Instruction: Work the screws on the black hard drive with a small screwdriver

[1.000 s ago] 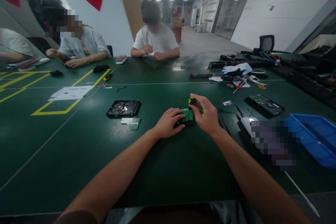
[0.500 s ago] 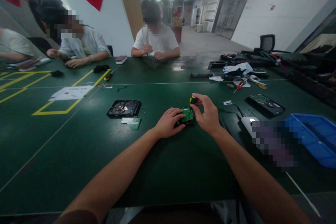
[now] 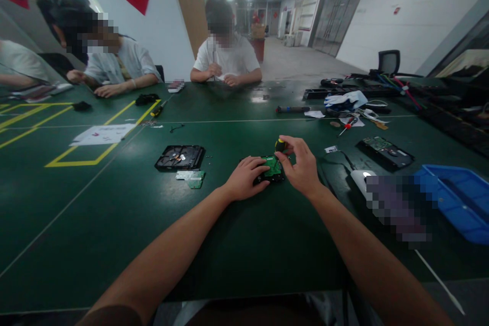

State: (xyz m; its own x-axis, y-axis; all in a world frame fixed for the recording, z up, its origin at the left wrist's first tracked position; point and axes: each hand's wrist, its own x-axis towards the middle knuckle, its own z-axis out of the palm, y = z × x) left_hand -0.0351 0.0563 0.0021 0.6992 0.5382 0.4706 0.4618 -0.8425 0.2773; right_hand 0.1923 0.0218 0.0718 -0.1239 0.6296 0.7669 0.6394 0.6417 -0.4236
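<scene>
A hard drive with its green circuit board facing up lies on the table before me. My left hand grips it from the left, fingers over the board and thumb along the near edge. Between the fingertips of my right hand is a screwdriver with a black and yellow handle, held upright over the right part of the board. The tip is too small to make out. Left of my hands rests another drive, dark and open-bodied, with a loose green circuit board beside it and tiny bits nearby.
To the right are another hard drive, a blue plastic tray and a blurred-out device with a cable. Farther back lie a red screwdriver, gloves and a dark cylindrical tool. Several people sit across the table.
The screwdriver handle has shifted very slightly left in my right hand. My left hand and the hard drive stay where they were.
</scene>
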